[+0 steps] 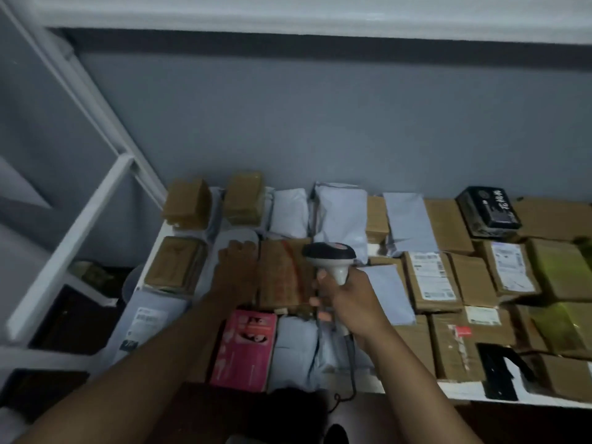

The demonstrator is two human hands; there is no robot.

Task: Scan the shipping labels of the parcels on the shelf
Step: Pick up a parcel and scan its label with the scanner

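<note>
Nearest, the right hand (347, 302) grips a white barcode scanner (331, 259) by its handle; its cable (352, 363) drops out of sight below. The scanner's head points left over a brown taped parcel (283, 274), whose label is blurred. The left hand (237, 267) lies beside that parcel with fingers straight. Parcels crowd the white shelf (458, 387) beyond.

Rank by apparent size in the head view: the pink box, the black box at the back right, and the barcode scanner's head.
1. pink box, largest, though it lies nearest the camera, which may flatter it.
2. black box, clearly smaller in view, but farther back.
3. scanner head, smallest; right hand grips its handle.
</note>
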